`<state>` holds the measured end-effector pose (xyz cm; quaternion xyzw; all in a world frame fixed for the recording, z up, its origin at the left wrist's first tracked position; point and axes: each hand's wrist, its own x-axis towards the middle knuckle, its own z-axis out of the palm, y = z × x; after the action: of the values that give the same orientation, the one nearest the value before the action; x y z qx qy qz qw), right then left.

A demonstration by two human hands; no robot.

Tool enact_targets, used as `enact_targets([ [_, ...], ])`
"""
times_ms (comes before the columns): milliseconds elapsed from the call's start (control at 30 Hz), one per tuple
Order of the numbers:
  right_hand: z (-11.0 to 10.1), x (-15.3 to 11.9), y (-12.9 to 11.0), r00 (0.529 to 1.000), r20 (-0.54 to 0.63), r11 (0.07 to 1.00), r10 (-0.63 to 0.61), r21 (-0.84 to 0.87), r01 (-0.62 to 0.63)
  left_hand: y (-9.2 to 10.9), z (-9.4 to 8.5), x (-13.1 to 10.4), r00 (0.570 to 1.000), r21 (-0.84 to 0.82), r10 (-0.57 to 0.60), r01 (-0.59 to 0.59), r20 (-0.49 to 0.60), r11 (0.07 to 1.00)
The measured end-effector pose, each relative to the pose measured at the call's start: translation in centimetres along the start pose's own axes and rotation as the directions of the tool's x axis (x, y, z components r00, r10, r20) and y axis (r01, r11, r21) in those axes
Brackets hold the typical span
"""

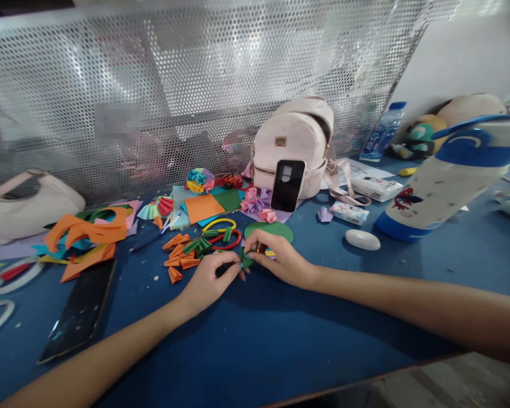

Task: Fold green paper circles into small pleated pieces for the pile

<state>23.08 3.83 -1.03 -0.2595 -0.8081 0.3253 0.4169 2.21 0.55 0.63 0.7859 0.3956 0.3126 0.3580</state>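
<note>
Between my two hands is a small piece of green paper [246,260], pinched at the fingertips. My left hand [212,279] holds its lower left side between thumb and fingers. My right hand [283,258] grips it from the right with thumb and forefinger. Just behind my right hand lies a flat green paper oval [272,230]. Folded orange paper pieces [182,258] and folded dark green ones [198,246] lie to the left of my left hand. Scissors with a red handle [233,240] are close behind it.
A black phone [80,311] and orange cut paper [85,232] lie at the left. A second phone [288,186] leans against a pale backpack [291,141]. A large bottle [442,181] and a white oval object [362,239] stand right. Perforated metal [195,85] rises behind.
</note>
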Motion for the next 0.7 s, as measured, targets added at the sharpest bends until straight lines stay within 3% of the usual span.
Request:
enact_targets([
  [267,-0.20,-0.09,-0.12,0.998,0.047,0.997,-0.040,-0.067,0.043,0.29,0.22,-0.18,0.999,0.106,0.047,-0.046,-0.004,0.993],
  [700,-0.11,-0.01,-0.32,0.995,0.081,0.997,-0.065,-0.039,0.068,0.04,0.30,-0.19,0.995,0.228,0.084,-0.092,0.044,0.969],
])
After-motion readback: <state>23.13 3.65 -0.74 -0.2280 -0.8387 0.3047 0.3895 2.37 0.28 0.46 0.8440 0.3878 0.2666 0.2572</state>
